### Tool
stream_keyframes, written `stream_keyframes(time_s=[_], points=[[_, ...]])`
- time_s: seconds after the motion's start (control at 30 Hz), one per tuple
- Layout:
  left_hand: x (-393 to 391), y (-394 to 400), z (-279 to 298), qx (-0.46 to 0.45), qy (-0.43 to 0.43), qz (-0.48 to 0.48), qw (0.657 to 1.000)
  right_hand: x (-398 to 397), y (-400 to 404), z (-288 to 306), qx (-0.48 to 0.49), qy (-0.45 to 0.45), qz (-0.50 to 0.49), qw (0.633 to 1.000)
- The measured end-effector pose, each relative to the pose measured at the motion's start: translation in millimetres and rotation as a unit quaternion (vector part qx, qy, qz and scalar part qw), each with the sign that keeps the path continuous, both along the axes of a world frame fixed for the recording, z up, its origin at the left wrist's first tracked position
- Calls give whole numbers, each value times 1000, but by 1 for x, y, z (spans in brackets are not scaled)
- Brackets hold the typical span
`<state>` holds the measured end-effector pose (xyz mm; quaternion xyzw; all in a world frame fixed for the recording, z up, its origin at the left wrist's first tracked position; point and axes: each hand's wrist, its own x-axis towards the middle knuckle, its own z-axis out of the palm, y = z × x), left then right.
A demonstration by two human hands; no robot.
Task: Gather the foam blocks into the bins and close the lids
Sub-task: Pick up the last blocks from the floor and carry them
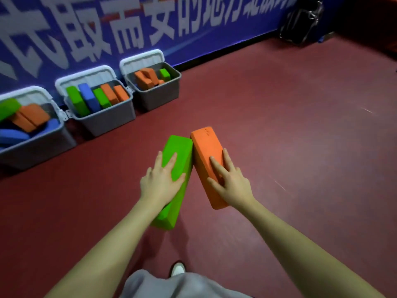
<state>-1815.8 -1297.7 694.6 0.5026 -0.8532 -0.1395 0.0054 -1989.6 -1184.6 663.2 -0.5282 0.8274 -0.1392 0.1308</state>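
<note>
**Two blocks held, three bins waiting**

At 9 o'clock sits the left bin [32, 143], with green, orange and blue blocks piled loose inside. Next, at 10 o'clock, is the middle bin [103, 117], where blocks stand on edge in a row, most likely so more can fit. At 11 o'clock is the right bin [154, 91], with a few orange blocks and one green one; it looks like it has the most room. All three lids [141, 61] are tipped back against the wall, so the bins are open for more blocks.

In the middle, the left hand [161, 179] grips the green block [176, 166]. Its fingers lie spread over the top and curl round the sides. Just to the right, the right hand [229, 179] grips the orange block [206, 160] the same way. The far ends of the two blocks touch, making a V shape. Each hand takes one block, I think so both can be carried at once. I cannot tell if the blocks rest on the floor or are lifted.

The floor [300, 125] is dark red and smooth. A blue banner [193, 29] with big white letters runs along the wall. At 1 o'clock, something black [300, 20] stands in the corner. At 6 o'clock, a white shoe [178, 268] peeks out.
</note>
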Motion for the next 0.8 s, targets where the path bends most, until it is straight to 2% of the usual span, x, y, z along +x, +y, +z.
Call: stream_keyframes(time_s=[0.17,0.37,0.8], points=[[19,-73,2,4,9,60,998,14,-96,4,-6,1,44,999],[6,-154,-6,8,29,123,992,-15,-201,3,-5,18,102,995],[-138,-391,18,-14,58,217,974,-172,-477,34,-35,29,192,980]])
